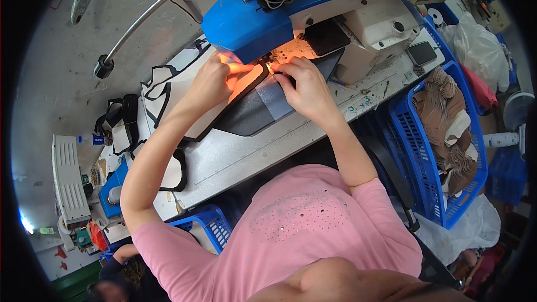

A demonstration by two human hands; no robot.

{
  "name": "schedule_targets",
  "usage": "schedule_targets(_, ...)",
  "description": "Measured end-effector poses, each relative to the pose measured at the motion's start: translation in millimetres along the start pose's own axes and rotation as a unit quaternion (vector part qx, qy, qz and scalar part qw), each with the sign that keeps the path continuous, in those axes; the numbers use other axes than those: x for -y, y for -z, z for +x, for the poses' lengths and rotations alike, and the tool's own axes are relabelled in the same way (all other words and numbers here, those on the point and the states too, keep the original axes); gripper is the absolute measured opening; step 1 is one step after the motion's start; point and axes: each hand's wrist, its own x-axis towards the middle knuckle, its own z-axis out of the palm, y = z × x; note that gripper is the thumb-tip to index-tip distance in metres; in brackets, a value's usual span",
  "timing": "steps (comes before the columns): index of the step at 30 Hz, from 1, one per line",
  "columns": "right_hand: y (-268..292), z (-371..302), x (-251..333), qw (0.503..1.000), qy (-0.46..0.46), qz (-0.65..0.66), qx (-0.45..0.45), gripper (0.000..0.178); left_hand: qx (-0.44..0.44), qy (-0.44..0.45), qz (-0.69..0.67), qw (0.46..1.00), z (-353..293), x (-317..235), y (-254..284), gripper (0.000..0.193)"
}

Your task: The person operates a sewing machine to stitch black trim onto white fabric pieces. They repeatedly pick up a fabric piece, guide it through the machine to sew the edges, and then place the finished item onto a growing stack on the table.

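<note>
Pink shirt (302, 212) cloth, ours, fills the lower middle, nearest the camera; beyond it both arms reach up to a blue-and-white sewing machine (246, 28) on a pale surface (235, 162). Between us and its blue head lies the white panel (205, 124), bordered by black trim (238, 96), its far end under the glowing lamp light beside the needle area. Our left hand (216, 81) rests on the panel, forefinger stretched toward the trim, thumb a little apart; whether these fingers pinch or merely press, we cannot tell. Our right hand (306, 85) is just beside the needle area, thumb and forefinger nearly together around something dark; we cannot tell how firmly they hold it. More black-edged pieces (162, 92) lie to our left. We judge this to be stitching the trim on: we should keep the panel flat with the left hand, line the trim up evenly with the needle, guide lightly rather than pull, ease around curves, and leave both sets of fingertips clear of the needle's path.
</note>
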Motion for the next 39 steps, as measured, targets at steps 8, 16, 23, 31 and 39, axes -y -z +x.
schedule_targets(8,1,0,-1,1.0,0.003,0.017,0.0,0.014,0.053,0.063,0.034,0.996,1,-1,6,0.041)
schedule_targets(16,3,0,0,1.0,0.004,0.026,-0.006,0.013,0.063,0.121,0.023,0.99,-5,-42,9,0.035)
schedule_targets(23,5,0,3,1.0,0.007,0.004,0.012,0.013,0.132,0.191,0.014,0.973,-2,-52,9,0.036)
schedule_targets(31,3,-1,3,0.999,0.012,-0.031,0.019,0.016,0.131,0.194,0.102,0.967,3,-57,12,0.038)
schedule_targets(39,1,-2,3,0.998,0.036,-0.033,0.028,0.017,0.038,0.164,0.075,0.983,9,-2,-5,0.027)
